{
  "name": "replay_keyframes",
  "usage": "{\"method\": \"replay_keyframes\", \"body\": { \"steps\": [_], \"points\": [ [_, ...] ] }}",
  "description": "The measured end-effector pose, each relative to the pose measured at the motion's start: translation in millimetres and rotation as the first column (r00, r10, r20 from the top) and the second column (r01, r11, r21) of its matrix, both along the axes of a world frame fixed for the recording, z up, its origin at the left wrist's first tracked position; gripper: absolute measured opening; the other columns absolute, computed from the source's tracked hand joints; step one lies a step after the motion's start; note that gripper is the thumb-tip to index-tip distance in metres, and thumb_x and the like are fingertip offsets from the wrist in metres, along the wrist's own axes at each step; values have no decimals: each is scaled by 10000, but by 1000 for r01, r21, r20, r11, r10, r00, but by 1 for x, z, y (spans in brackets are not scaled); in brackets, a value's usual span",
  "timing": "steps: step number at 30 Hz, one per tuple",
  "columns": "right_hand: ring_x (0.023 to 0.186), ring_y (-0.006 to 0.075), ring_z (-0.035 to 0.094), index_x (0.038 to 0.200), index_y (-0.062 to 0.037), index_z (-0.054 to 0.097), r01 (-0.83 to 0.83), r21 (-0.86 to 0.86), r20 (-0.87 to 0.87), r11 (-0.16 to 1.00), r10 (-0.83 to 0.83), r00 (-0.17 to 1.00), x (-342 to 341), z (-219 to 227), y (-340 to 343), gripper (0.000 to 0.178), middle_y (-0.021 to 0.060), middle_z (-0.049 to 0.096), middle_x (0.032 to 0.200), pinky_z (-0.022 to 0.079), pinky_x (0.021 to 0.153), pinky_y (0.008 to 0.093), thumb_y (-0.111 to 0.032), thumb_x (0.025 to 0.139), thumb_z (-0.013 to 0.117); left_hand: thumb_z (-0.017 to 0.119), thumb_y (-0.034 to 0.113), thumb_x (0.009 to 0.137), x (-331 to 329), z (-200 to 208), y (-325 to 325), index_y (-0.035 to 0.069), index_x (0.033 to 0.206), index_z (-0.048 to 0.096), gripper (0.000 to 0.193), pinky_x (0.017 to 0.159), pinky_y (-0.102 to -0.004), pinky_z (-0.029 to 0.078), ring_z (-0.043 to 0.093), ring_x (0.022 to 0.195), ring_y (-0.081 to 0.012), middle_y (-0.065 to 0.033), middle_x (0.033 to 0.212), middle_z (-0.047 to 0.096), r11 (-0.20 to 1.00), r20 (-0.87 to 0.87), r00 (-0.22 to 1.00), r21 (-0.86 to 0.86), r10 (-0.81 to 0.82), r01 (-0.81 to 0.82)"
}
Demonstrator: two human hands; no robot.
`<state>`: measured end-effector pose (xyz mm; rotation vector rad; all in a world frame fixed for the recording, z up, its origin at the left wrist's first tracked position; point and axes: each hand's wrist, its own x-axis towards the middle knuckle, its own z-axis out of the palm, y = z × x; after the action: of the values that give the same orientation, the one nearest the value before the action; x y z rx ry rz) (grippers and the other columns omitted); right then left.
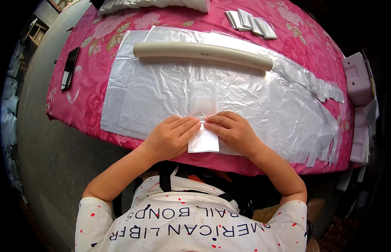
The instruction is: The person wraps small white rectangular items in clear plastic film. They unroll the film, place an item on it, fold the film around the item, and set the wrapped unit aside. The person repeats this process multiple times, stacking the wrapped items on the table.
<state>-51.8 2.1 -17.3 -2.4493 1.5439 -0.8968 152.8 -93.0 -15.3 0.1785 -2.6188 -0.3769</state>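
A narrow strip of whitish plastic film lies upright in front of me, its near end close to the table's front edge. The far part is more see-through and rests on a stack of large clear plastic sheets. My left hand pinches the strip's left side, fingers pressed together. From the other side my right hand does the same, fingertips almost meeting the left ones. Between them the film is gathered into a crease. What lies under the fingertips is hidden.
Across the sheets' far side lies a long beige tube. Folded white packets sit at the far right, a larger white stack at the back. A black phone is left on the pink floral cloth. Pale lilac containers stand beyond the right edge.
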Motion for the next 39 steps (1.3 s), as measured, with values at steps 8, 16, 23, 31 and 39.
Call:
{"method": "replay_keyframes", "body": {
  "steps": [8,16,23,31,39],
  "points": [
    [584,170,589,880,-16,668,273,624,323,732,-560,763,0,17,-16,175,80,625,655,460,566,291,-161,822,589,612,98,798,-20,9,-8,-77,1231,451,494,564,-312,474,618,601,-237,-130,717,646,736,152,930,575,333,-358],
    [548,101,603,791,32,647,88,920,234,381,-718,656,-16,30,-52,268,61,610,649,413,473,223,-224,854,599,623,50,799,-33,19,-32,-74,1264,420,522,599,-253,476,608,662,-130,-120,832,631,365,324,880,817,347,-446],
    [553,109,610,779,20,642,62,938,212,342,-703,679,-19,35,-58,274,62,607,655,409,449,232,-246,838,611,595,5,742,-45,5,-12,-40,1213,479,487,837,-355,463,540,1051,-262,-176,1220,503,968,-50,974,131,222,-213],
    [563,112,616,710,13,627,95,926,214,365,-715,666,-14,34,-54,265,45,595,617,418,450,227,-233,808,646,608,530,730,-58,-13,2,-100,1373,151,1009,1103,-470,85,103,1370,-364,-273,1441,148,938,325,905,114,275,-326],
    [669,278,615,770,-4,631,530,630,-382,568,-367,848,-13,47,-37,133,124,627,693,483,610,346,-119,717,672,605,574,718,-55,-15,3,-76,1389,116,1055,1103,-472,32,25,1373,-369,-258,1460,70,934,230,927,131,296,-331]
  ]
}}
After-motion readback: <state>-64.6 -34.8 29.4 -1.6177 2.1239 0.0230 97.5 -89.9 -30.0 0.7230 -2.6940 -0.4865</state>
